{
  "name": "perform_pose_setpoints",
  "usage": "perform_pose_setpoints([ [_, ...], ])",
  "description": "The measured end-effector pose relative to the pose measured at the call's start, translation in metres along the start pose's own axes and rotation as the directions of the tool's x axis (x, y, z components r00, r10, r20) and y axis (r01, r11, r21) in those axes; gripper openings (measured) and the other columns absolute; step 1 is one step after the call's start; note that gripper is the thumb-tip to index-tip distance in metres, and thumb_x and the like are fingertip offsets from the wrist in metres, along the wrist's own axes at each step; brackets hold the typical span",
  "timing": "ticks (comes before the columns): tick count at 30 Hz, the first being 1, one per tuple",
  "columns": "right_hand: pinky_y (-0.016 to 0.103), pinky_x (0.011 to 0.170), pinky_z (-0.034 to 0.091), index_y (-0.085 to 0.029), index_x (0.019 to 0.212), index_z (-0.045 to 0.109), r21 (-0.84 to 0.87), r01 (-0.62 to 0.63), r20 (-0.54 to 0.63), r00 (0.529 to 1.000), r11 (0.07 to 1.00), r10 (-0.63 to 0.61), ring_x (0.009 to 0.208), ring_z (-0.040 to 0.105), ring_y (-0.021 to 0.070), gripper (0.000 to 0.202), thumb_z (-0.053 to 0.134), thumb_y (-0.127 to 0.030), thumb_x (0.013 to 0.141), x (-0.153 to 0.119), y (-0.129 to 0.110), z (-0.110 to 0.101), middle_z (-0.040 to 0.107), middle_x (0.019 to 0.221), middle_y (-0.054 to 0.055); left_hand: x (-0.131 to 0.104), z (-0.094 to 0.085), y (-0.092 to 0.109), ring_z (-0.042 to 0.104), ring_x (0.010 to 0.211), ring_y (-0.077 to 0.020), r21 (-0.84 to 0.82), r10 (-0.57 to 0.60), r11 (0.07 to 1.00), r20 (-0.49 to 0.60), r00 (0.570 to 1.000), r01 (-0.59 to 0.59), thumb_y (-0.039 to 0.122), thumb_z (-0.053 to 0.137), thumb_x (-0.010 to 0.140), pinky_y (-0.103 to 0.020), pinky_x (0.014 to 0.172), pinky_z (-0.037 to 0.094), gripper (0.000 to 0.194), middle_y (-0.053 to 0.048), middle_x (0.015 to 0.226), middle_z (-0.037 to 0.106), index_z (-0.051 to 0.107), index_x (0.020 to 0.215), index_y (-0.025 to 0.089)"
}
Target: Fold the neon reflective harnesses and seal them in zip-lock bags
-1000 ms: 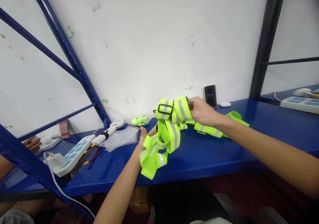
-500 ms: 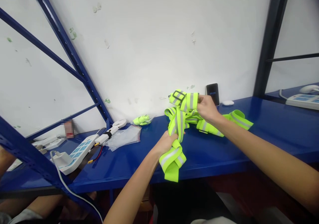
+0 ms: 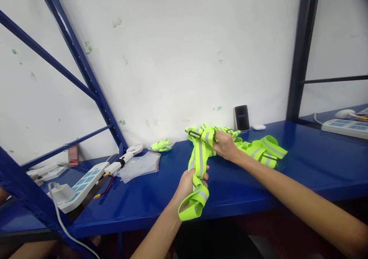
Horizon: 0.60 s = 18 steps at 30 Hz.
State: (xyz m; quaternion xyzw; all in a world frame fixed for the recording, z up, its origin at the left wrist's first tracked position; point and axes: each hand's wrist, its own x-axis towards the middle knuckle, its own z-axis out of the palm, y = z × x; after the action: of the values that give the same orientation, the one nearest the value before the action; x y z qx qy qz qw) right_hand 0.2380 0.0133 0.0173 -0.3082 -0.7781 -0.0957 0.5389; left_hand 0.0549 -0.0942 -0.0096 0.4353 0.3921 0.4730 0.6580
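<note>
Yellow-green straps (image 3: 201, 157) with grey reflective stripes and dark buckles lie and hang over the blue table. My left hand (image 3: 186, 185) is closed round a lower stretch of strap, and a loop dangles below it past the table's front edge. Higher up and to the right, my right hand (image 3: 225, 145) pinches the straps beside a black buckle (image 3: 193, 134). More strap (image 3: 269, 148) from the same tangle spreads over the table behind and beneath my right forearm.
On the blue table (image 3: 313, 159) stand a phone (image 3: 242, 117) and a white case (image 3: 258, 127) near the wall. Leftward are a bagged green bundle (image 3: 161, 145), clear plastic bags (image 3: 140, 167), a small fan (image 3: 135, 149), a power strip (image 3: 83, 186) and a blue rack post (image 3: 86, 67).
The buckled upper part of the straps has dropped toward the table with my right hand. The loop below my left hand has curled up, and the camera view has shifted slightly.
</note>
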Motion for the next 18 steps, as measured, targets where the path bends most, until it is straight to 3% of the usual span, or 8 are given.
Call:
perform_pose_setpoints([
  [3,0.029,0.058,0.031,-0.022,0.063,0.041,0.034,0.178,0.141,0.973,0.983,-0.181,0.059,0.042,0.0171,0.022,0.044,-0.012,0.082,-0.007,0.004,0.007,0.050,0.063,0.005,-0.007,-0.009,0.005,0.058,0.056,-0.0175,0.180,0.040,0.983,-0.038,0.998,-0.032,0.046,0.055,0.076,-0.031,0.056,0.044,0.043,-0.007,0.073,0.063,0.067,0.097,0.010],
  [6,0.029,0.059,0.031,-0.021,0.065,0.042,0.093,0.184,0.291,0.935,0.979,-0.203,0.061,0.043,0.0161,0.021,0.043,-0.007,0.081,-0.007,-0.002,0.012,0.051,0.066,0.005,-0.012,-0.020,0.015,0.061,0.103,-0.0289,0.511,0.304,0.833,-0.104,0.947,-0.211,0.038,0.055,0.081,-0.042,0.094,0.045,0.038,-0.015,0.111,0.065,0.064,0.106,0.012],
  [8,0.028,0.057,0.028,-0.020,0.063,0.040,0.091,0.057,0.384,0.919,0.994,-0.088,0.059,0.040,0.0138,0.021,0.045,-0.005,0.078,-0.005,-0.009,0.013,0.048,0.063,0.002,-0.015,-0.023,0.021,0.038,0.136,-0.0310,0.687,0.542,0.631,-0.060,0.838,-0.359,0.033,0.059,0.082,-0.046,0.114,0.025,0.046,-0.014,0.144,0.047,0.057,0.125,0.017],
  [10,0.027,0.054,0.024,-0.020,0.061,0.037,0.100,-0.073,0.472,0.882,0.992,0.017,0.055,0.036,0.0112,0.022,0.046,-0.004,0.072,-0.006,-0.016,0.014,0.043,0.057,-0.002,-0.018,-0.021,0.025,0.014,0.150,-0.0291,0.732,0.627,0.491,0.079,0.775,-0.473,0.032,0.062,0.082,-0.048,0.120,0.007,0.059,-0.009,0.158,0.031,0.047,0.139,0.024],
  [12,0.026,0.053,0.022,-0.019,0.059,0.037,0.180,-0.142,0.580,0.814,0.973,0.012,0.053,0.033,0.0094,0.020,0.046,-0.003,0.068,-0.008,-0.022,0.013,0.038,0.054,-0.004,-0.022,-0.014,0.029,0.009,0.152,-0.0293,0.691,0.552,0.463,0.266,0.790,-0.556,0.034,0.062,0.084,-0.050,0.121,0.002,0.050,-0.007,0.155,0.039,0.054,0.134,0.028],
  [14,0.024,0.051,0.022,-0.019,0.058,0.037,0.305,-0.185,0.684,0.725,0.934,-0.080,0.053,0.028,0.0081,0.018,0.046,-0.005,0.066,-0.011,-0.028,0.009,0.034,0.053,-0.006,-0.027,-0.004,0.032,0.019,0.150,-0.0325,0.634,0.380,0.514,0.436,0.816,-0.578,0.036,0.058,0.087,-0.054,0.119,0.008,0.027,-0.008,0.139,0.058,0.070,0.110,0.028],
  [16,0.022,0.049,0.022,-0.019,0.055,0.036,0.387,-0.252,0.765,0.625,0.887,-0.156,0.053,0.023,0.0074,0.020,0.047,-0.009,0.069,-0.012,-0.034,0.004,0.029,0.052,-0.007,-0.031,0.003,0.037,0.028,0.146,-0.0352,0.592,0.215,0.602,0.525,0.823,-0.535,0.038,0.055,0.089,-0.056,0.117,0.016,0.022,-0.009,0.122,0.068,0.074,0.090,0.026],
  [18,0.021,0.047,0.025,-0.018,0.054,0.039,0.436,-0.326,0.811,0.547,0.839,-0.209,0.052,0.024,0.0072,0.023,0.052,-0.014,0.072,-0.013,-0.040,-0.003,0.031,0.051,-0.007,-0.035,0.006,0.042,0.035,0.141,-0.0369,0.558,0.119,0.681,0.554,0.824,-0.474,0.038,0.057,0.087,-0.056,0.115,0.022,0.022,-0.009,0.111,0.071,0.074,0.083,0.025],
])
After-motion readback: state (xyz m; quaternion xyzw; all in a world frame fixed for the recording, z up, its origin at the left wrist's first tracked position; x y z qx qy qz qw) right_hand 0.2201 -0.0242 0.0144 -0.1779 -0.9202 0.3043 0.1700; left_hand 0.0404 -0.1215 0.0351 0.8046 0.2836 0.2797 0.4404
